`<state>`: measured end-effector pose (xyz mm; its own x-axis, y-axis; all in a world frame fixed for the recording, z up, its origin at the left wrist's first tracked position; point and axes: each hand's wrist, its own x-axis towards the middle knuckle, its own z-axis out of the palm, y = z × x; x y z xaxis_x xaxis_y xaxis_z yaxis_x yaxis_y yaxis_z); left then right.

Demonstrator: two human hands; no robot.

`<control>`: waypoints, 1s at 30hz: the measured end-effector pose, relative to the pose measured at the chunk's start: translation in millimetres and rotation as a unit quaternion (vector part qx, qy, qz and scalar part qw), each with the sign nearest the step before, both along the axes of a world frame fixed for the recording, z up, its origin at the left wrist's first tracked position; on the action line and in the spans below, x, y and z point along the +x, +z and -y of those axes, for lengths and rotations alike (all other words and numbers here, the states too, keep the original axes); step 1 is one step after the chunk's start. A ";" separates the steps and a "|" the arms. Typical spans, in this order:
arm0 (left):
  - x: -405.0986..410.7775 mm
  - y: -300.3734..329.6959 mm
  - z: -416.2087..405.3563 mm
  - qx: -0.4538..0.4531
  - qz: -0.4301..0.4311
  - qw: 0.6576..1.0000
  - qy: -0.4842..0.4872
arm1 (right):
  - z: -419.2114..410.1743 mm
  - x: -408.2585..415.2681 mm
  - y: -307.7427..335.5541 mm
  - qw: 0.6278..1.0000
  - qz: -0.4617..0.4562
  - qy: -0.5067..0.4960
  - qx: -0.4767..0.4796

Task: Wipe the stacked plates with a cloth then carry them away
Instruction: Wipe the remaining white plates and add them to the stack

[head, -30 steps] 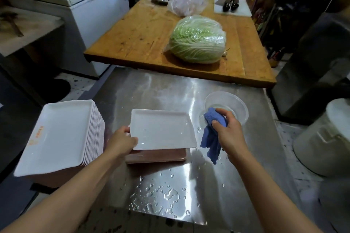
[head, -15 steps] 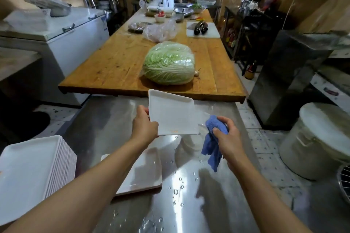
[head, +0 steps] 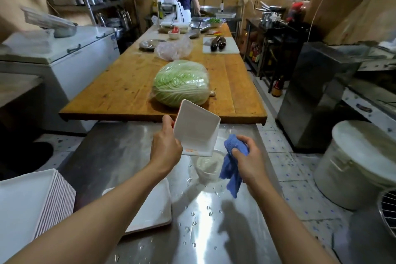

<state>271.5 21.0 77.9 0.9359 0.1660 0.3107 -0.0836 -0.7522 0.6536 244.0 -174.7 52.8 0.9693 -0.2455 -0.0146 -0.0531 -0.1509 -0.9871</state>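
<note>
Left hand gripping tilted plate above wet surface; right hand clutching blue cloth alongside. Best wiped firmly while tilted over bowl, draining drips.

I hold one white square plate up and tilted. A blue cloth hangs bunched beside it. A tall stack of white plates sits on the wet steel worktop, and another plate lies flat beside it.
</note>
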 end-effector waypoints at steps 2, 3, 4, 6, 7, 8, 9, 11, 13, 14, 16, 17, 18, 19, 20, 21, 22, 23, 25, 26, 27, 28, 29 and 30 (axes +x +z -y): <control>-0.7 2.0 1.7 0.001 0.006 1.000 0.000 | 0.2 0.2 2.6 1.000 0.004 0.000 -0.001; -1.6 3.1 2.4 0.001 0.007 1.000 0.000 | 0.2 0.1 3.8 1.000 0.006 0.001 -0.001; -2.4 4.3 3.0 0.001 0.008 1.000 0.000 | 0.3 0.0 5.1 1.000 0.008 0.003 -0.002; -4.2 5.1 3.6 -0.001 0.007 1.000 0.000 | 0.3 -0.5 6.6 1.000 0.009 0.004 -0.006; -4.8 5.1 3.7 -0.003 0.006 1.000 -0.001 | 0.3 -0.6 6.9 1.000 0.010 0.005 -0.008; -5.4 4.9 3.8 -0.004 0.006 1.000 -0.001 | 0.3 -0.7 6.8 1.000 0.012 0.005 -0.010; -6.1 4.7 3.6 -0.005 0.007 1.000 -0.001 | 0.1 -0.9 6.6 1.000 0.013 0.006 -0.012; -6.9 4.3 2.9 -0.006 0.009 1.000 0.001 | -0.4 -1.4 6.6 1.000 0.013 0.009 -0.018; -7.4 4.6 2.2 -0.005 0.012 1.000 0.002 | -1.3 -1.0 6.7 1.000 0.012 0.010 -0.021; -7.4 4.5 1.8 -0.005 0.014 1.000 0.003 | -2.1 -0.6 6.9 1.000 0.013 0.010 -0.023; -7.6 3.9 0.9 -0.003 0.017 1.000 0.002 | -4.1 -0.7 7.2 1.000 0.015 0.009 -0.026; -7.8 3.1 0.5 -0.002 0.019 1.000 0.002 | -5.1 -0.8 7.2 0.999 0.015 0.009 -0.026; -7.9 1.7 0.2 -0.002 0.022 1.000 0.002 | -6.1 -1.2 7.2 0.999 0.016 0.009 -0.026; -8.1 0.2 -0.7 -0.005 0.025 1.000 0.002 | -6.9 -1.7 7.3 0.999 0.015 0.010 -0.028; -8.3 -1.5 -1.5 -0.008 0.027 1.000 0.003 | -7.9 -2.4 7.1 0.999 0.013 0.011 -0.032; -8.4 -2.6 -1.9 -0.009 0.027 1.000 0.005 | -8.5 -2.7 6.9 0.999 0.010 0.011 -0.037; -8.8 -3.8 -2.6 -0.008 0.027 1.000 0.007 | -9.4 -3.2 7.0 0.999 0.008 0.011 -0.042; -9.4 -5.2 -3.7 -0.008 0.028 1.000 0.009 | -10.5 -3.9 7.3 0.999 0.006 0.010 -0.046; -9.8 -7.9 -6.0 -0.017 0.026 0.999 0.015 | -12.6 -5.2 8.5 0.999 0.008 0.009 -0.052; -9.8 -8.7 -7.5 -0.029 0.022 0.999 0.021 | -13.7 -5.6 9.3 0.998 0.008 0.009 -0.055; -10.4 -9.1 -9.0 -0.046 0.014 0.998 0.028 | -14.8 -6.0 9.9 0.998 0.007 0.009 -0.058; -11.4 -9.6 -11.0 -0.068 0.001 0.997 0.036 | -16.0 -7.0 10.4 0.998 0.004 0.008 -0.059; -12.5 -10.3 -14.2 -0.092 -0.014 0.995 0.043 | -17.1 -8.0 11.0 0.998 0.001 0.006 -0.060; -13.6 -10.9 -18.3 -0.122 -0.035 0.991 0.051 | -18.6 -9.4 11.2 0.998 -0.002 0.002 -0.061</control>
